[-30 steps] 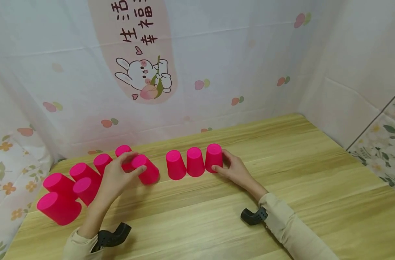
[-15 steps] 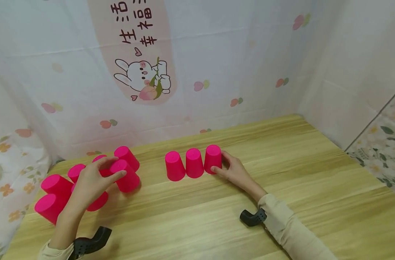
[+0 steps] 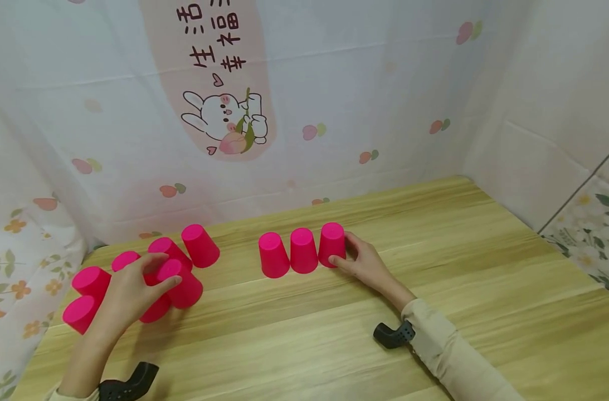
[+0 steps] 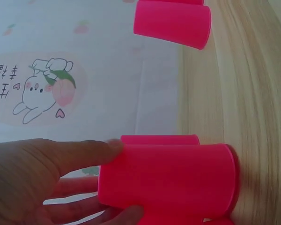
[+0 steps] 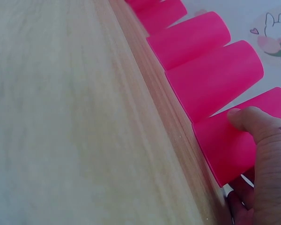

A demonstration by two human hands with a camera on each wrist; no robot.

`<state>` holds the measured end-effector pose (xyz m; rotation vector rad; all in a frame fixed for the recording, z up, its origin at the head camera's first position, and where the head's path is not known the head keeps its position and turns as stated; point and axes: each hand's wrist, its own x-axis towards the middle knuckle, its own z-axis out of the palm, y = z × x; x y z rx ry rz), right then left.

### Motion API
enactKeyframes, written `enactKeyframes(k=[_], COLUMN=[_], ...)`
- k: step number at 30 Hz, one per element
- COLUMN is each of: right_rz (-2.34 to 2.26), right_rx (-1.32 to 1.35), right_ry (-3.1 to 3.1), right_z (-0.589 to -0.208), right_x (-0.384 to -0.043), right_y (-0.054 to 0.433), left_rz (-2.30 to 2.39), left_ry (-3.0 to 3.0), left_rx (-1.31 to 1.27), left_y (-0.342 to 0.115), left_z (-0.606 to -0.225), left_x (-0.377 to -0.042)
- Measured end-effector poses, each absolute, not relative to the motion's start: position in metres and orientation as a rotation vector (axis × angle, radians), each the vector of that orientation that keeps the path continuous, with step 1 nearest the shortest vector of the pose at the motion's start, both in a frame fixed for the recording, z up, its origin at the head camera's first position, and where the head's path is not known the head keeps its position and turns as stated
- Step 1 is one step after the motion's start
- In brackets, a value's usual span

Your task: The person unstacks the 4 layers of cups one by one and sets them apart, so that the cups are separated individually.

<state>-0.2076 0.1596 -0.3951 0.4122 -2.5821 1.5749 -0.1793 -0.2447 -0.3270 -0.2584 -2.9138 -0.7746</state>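
My left hand grips an upside-down pink cup among the group at the left. The left wrist view has thumb and fingers on either side of this cup near its narrow end; whether its rim touches the table cannot be told. My right hand holds the rightmost cup of a row of three, thumb on its near side, as the right wrist view also shows. The middle cup and the left cup of that row stand upside down, close beside it.
Several more upside-down pink cups stand left, including a far one and a near one; my left hand partly hides some. The wooden table meets a printed cloth behind. Black wrist mounts sit on both arms.
My left hand has carried its cup leftward and slightly nearer, away from the row of three to the left group. The right hand stays on its cup.
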Motion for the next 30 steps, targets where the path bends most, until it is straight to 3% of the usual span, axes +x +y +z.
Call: enactKeyframes(k=[15,27,30], right_rz=[1.579,1.596,1.574], right_rx=[0.416,0.418,0.419], right_ry=[-2.568,-2.558,-2.572], right_z=[-0.433,-0.432,-0.416], right_x=[-0.229,-0.228,-0.219], right_y=[0.172,0.17,0.166], left_rz=[-0.722,-0.676,-0.663], left_ry=[-2.881,-2.732,-2.613], left_rx=[-0.272,-0.201,-0.252], left_y=[-0.241,-0.228,-0.216], left_z=[-0.331,-0.328,-0.321], left_x=[-0.18,-0.171,-0.163])
